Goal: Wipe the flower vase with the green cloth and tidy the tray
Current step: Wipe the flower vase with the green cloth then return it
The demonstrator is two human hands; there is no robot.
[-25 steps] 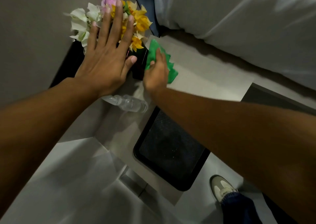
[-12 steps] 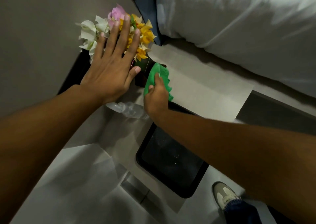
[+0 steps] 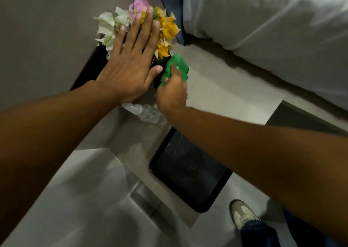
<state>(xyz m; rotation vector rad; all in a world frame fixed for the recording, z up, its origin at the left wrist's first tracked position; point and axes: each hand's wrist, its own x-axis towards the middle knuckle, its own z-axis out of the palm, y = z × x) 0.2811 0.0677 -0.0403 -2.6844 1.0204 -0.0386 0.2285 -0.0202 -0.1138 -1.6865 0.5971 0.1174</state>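
A dark flower vase [image 3: 156, 77] stands at the back of a grey bedside table, mostly hidden by my hands. White, pink and yellow flowers [image 3: 167, 28] fill its top. My left hand [image 3: 131, 62] lies flat and spread over the flowers, holding nothing. My right hand [image 3: 172, 94] grips the bunched green cloth [image 3: 178, 65] and presses it against the vase's right side. A black tray [image 3: 190, 169] lies on the table nearer to me, partly under my right forearm.
A clear plastic bottle [image 3: 145, 113] lies on its side between the vase and the tray. White bedding [image 3: 273, 20] fills the upper right. A grey wall is on the left. My shoe [image 3: 243, 214] shows on the floor at lower right.
My right hand slid the green cloth down the vase's side, then back up a little. My left hand stayed flat on the flowers.
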